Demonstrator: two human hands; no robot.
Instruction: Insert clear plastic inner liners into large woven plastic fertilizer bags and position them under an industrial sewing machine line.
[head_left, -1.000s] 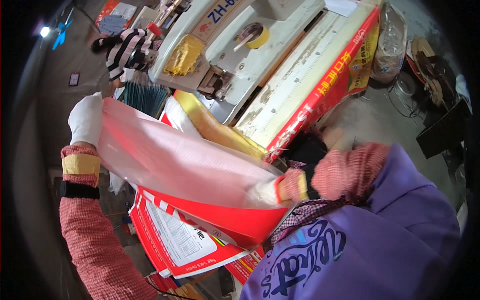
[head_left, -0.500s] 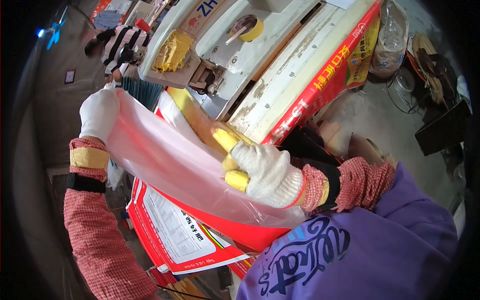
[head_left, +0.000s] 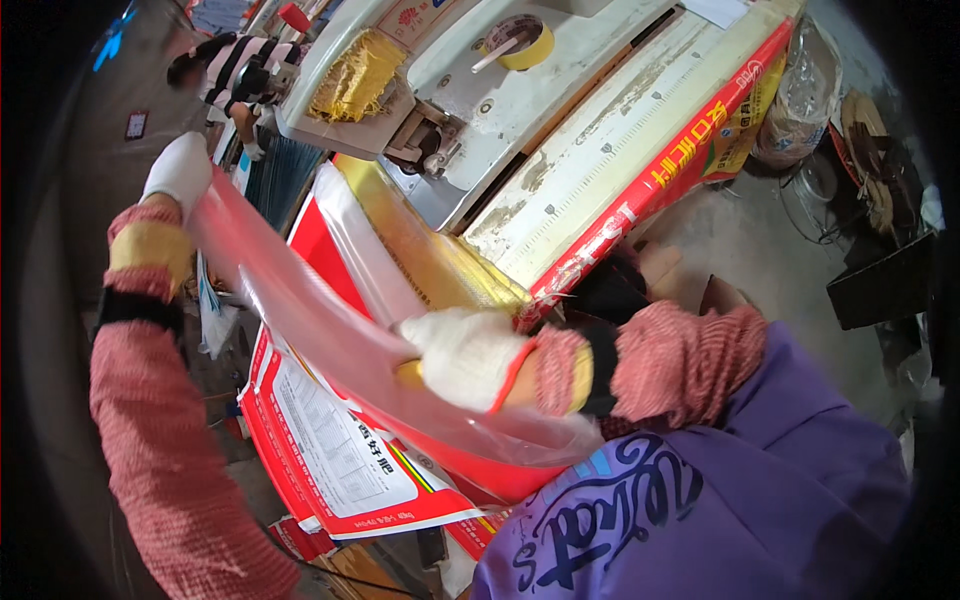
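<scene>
Pinkish-red translucent plastic bag [head_left: 310, 320] stretches slantwise between my hands, near the long off-white metal machine [head_left: 470, 95]. Partly behind the bag, lower down, lies a red-and-white printed sack [head_left: 335, 470]. My two hands are well apart: the left one [head_left: 180, 172], white-gloved, is clamped on the bag's upper-left end; the right one [head_left: 465, 355], in a red-edged white knitted glove, touches its middle, blurred, so I cannot tell whether its fingers grip. Yellow ring-shaped tape roll [head_left: 537, 52] rests on the machine.

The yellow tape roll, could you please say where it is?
In the head view, the yellow tape roll lies at the top, just right of centre, on the pale machine, right of the yellow patch.
</scene>
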